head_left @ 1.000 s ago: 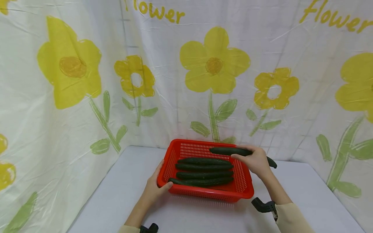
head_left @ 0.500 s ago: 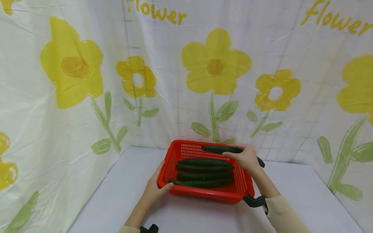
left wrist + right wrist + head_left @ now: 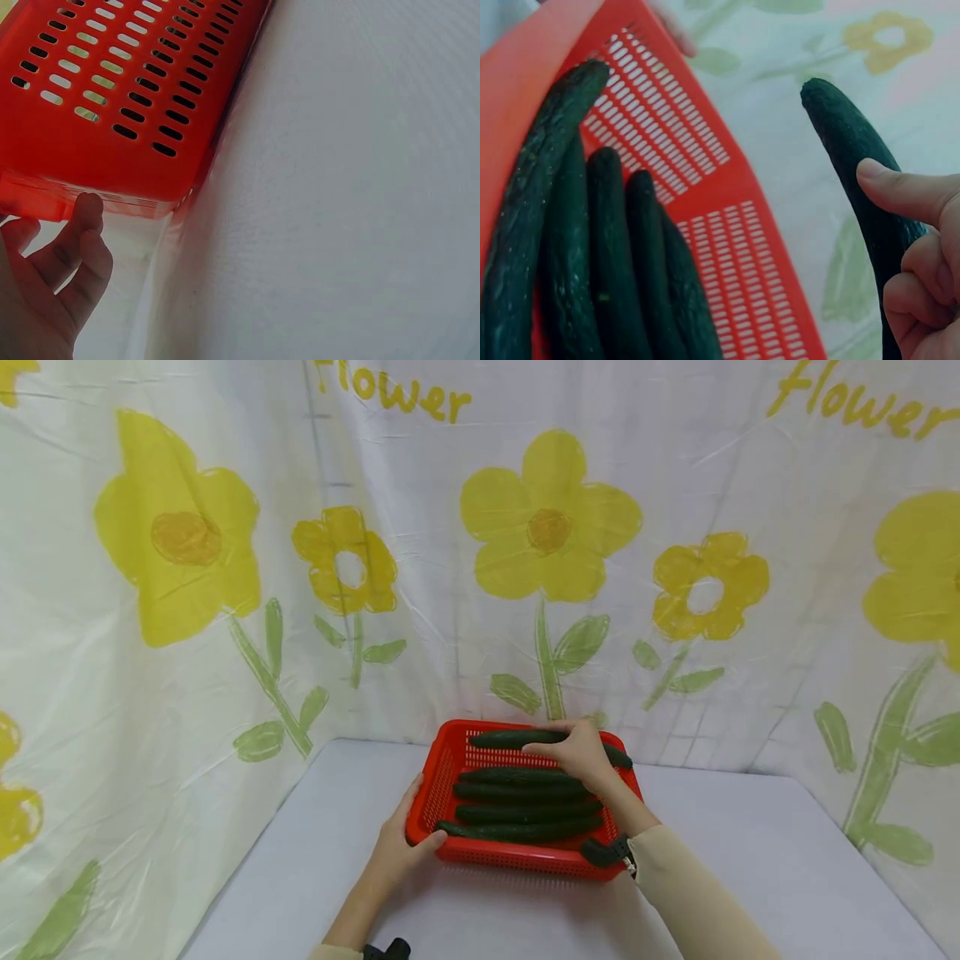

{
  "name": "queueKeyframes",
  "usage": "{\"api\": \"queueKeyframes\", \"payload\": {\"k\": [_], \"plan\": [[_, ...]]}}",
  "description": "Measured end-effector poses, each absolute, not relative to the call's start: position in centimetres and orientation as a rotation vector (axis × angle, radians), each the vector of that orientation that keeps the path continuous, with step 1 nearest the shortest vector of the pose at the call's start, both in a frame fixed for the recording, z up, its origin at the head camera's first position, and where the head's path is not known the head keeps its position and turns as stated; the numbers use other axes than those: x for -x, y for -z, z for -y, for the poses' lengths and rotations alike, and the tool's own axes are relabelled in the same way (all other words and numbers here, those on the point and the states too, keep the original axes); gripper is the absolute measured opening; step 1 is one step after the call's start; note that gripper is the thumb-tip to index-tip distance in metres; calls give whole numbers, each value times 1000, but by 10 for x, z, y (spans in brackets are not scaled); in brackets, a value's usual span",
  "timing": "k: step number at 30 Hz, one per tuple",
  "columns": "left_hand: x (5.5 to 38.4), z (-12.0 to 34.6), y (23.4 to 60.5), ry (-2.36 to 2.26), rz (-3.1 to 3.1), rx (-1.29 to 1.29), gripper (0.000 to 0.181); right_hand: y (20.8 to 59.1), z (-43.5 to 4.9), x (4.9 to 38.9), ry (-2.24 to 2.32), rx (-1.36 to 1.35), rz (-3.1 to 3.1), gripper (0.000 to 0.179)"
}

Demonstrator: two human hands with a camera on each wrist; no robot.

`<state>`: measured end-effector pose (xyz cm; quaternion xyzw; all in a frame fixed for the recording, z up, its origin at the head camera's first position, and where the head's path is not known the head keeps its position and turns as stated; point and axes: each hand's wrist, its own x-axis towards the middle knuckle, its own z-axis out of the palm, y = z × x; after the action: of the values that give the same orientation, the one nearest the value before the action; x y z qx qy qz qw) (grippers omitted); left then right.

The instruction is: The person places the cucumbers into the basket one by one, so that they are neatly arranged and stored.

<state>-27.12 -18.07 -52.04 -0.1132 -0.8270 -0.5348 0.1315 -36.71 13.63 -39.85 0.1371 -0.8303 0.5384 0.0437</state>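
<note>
A red plastic basket point(image 3: 525, 858) with slotted walls stands on the table. Several dark green cucumbers point(image 3: 525, 814) lie side by side in it, lengthwise; the right wrist view shows their ends point(image 3: 604, 165) close together. My right hand point(image 3: 583, 753) grips another cucumber point(image 3: 502, 739) around its middle, above the basket's back part. In the right wrist view my thumb point(image 3: 900, 191) lies along this cucumber point(image 3: 840, 135), which is apart from the basket wall. My left hand point(image 3: 397, 843) holds the basket's left end, thumb at the front corner; the left wrist view shows bent fingers point(image 3: 90, 262) by its red wall point(image 3: 75, 150).
A white tabletop point(image 3: 720, 843) extends around the basket. Behind it hangs a pale curtain point(image 3: 450, 635) with yellow flowers, close to the basket's back rim. A black mount point(image 3: 607, 852) is on my right wrist and another point(image 3: 388, 950) on my left.
My right hand has moved left with the cucumber, from past the basket's right back corner to above its back part. The left hand and the basket stay in place.
</note>
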Motion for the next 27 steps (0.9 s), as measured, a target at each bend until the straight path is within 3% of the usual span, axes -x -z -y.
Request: {"api": "queueKeyframes", "payload": {"k": [16, 27], "plan": [[278, 180, 524, 1531, 2398, 348, 93, 429, -109, 412, -1453, -375, 2681, 45], [274, 183, 525, 1560, 2395, 329, 93, 461, -107, 430, -1707, -354, 2668, 48]]}}
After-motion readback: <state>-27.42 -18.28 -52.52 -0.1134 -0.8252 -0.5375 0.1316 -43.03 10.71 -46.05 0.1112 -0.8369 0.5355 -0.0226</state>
